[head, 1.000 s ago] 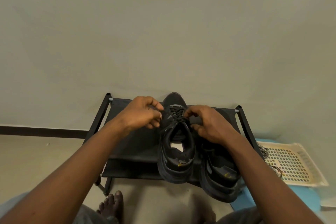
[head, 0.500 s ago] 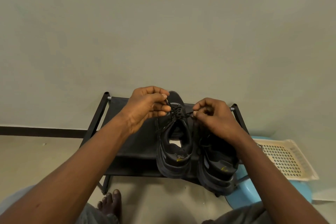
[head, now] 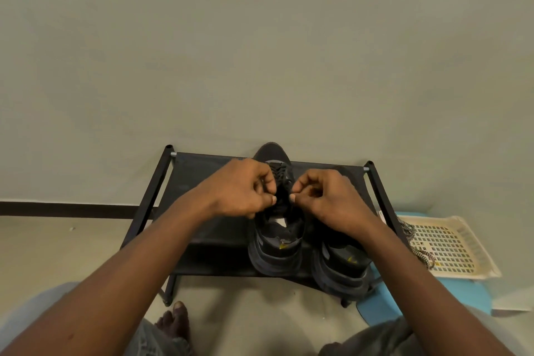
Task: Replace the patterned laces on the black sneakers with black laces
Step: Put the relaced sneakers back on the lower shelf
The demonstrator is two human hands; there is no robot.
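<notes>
Two hands, entry one: where, and doing what? (Clerk)

Left hand (head: 245, 191) and right hand (head: 326, 196), frame centre, either side of the sneaker (head: 277, 246) at its tongue. Fingers curled on both; each pinches an end of the black lace (head: 281, 179), thumb tips facing and nearly touching. The strand inside the fingers is hard to make out against the dark shoe. (Checker)

Entry two: lie of the sneaker? (Clerk)

Long axis runs up the frame, toe to the wall, heel toward the person, on the rack (head: 208, 182). Lacing shows between the hands and just above them; both are equally near. Judged: the ends want pulling apart, across that axis, to snug or knot. (Checker)

Entry three: condition? (Clerk)

Black, chunky sole, small yellow tab at the heel, lace crossed through the upper eyelets. Second sneaker (head: 344, 269) just beside it, lower right; its lacing is hidden by the right arm. Patterned laces (head: 409, 233) are off, draped over the edge of the tray (head: 450, 243) at right. (Checker)
</notes>
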